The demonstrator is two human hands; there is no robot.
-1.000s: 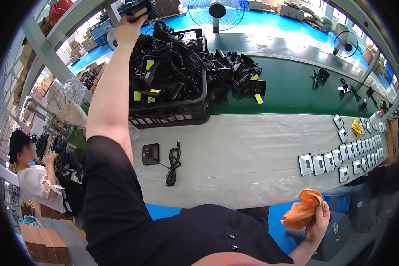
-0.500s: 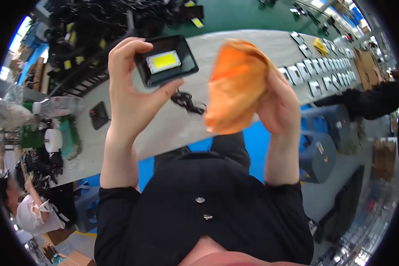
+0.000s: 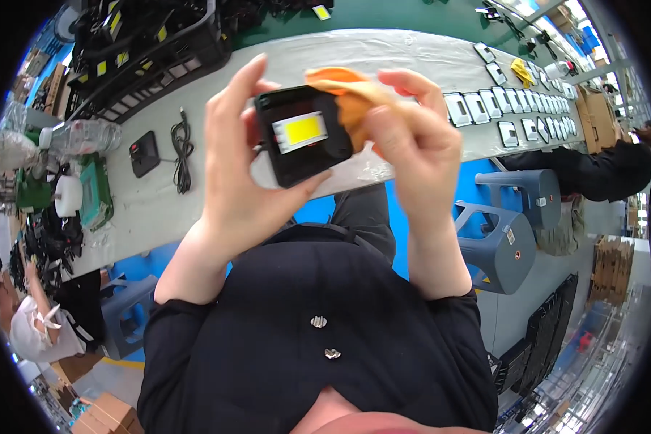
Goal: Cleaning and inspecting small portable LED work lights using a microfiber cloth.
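A flat black box-shaped device (image 3: 307, 158) with a glossy face and a yellow-and-white label is held up over the table. My left hand (image 3: 235, 173) grips it by its left and lower edges, thumb along the bottom. An orange cloth (image 3: 351, 98) lies bunched over the device's upper right corner. Pinched around that cloth are the fingers of my right hand (image 3: 416, 145), right beside the device's right edge. Part of the cloth is hidden behind my right fingers.
A similar black device (image 3: 145, 154) lies on the pale table (image 3: 134, 217) beside a coiled black cable (image 3: 183, 155). Behind stands a black crate (image 3: 166, 69) of labelled devices. Rows of small white-and-black units (image 3: 481, 106) fill the right side, with blue-grey stools (image 3: 495, 246) below.
My right hand has brought the orange cloth leftward onto the device, from which it was apart. The device has moved right and slightly down and has tilted. The view has shifted a little.
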